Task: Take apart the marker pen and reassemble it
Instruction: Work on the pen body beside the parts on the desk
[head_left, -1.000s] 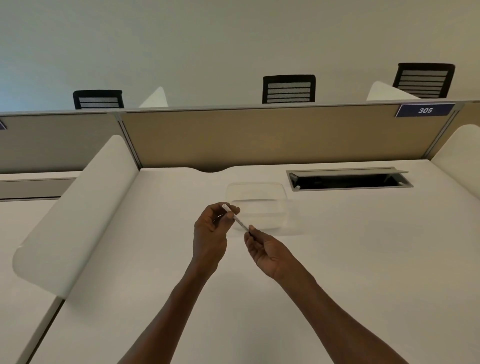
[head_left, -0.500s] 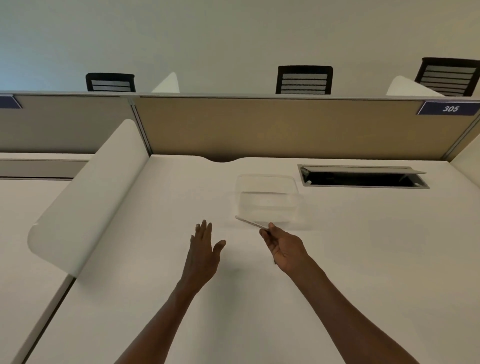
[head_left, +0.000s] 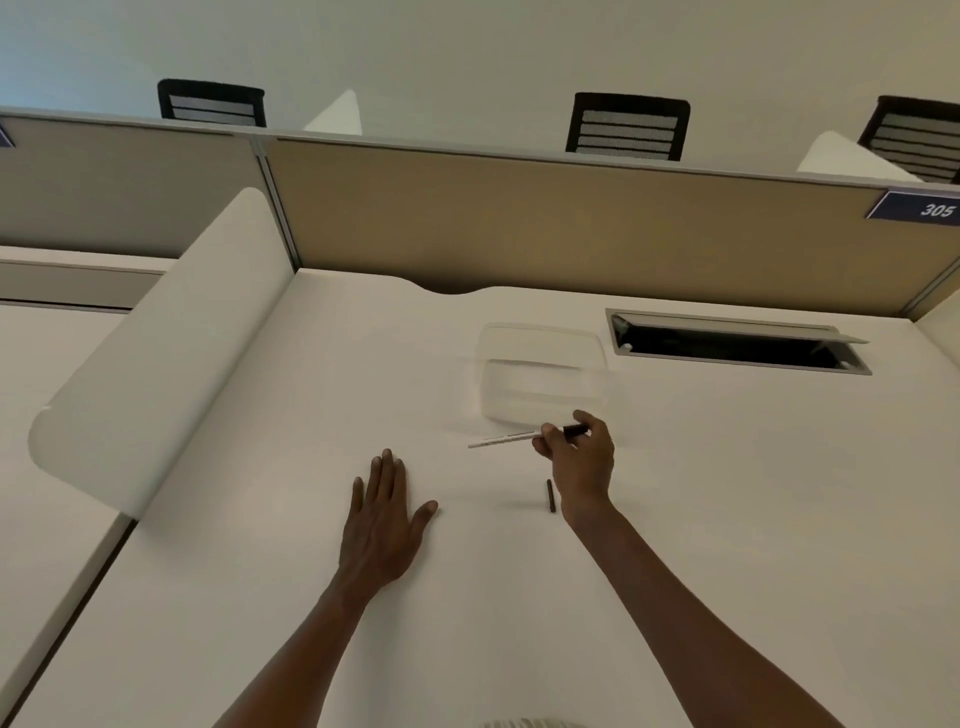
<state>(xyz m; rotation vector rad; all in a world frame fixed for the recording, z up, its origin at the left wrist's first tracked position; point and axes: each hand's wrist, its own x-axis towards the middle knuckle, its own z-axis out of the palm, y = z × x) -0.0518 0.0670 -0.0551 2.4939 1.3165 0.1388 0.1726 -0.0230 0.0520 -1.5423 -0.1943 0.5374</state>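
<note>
My right hand pinches a thin white marker pen that lies almost level, its pale barrel pointing left and a dark end showing past my fingers on the right. A small black pen part lies on the white desk just left of my right wrist. My left hand rests flat on the desk, palm down, fingers spread, holding nothing, well left of the pen.
A clear plastic container stands on the desk just beyond my right hand. An open cable slot is set into the desk at the back right. A white curved side divider rises on the left, a tan partition behind.
My left hand let go of the pen and came down flat on the desk. My right hand kept the pen and turned it level. A small black part now lies by my right wrist.
</note>
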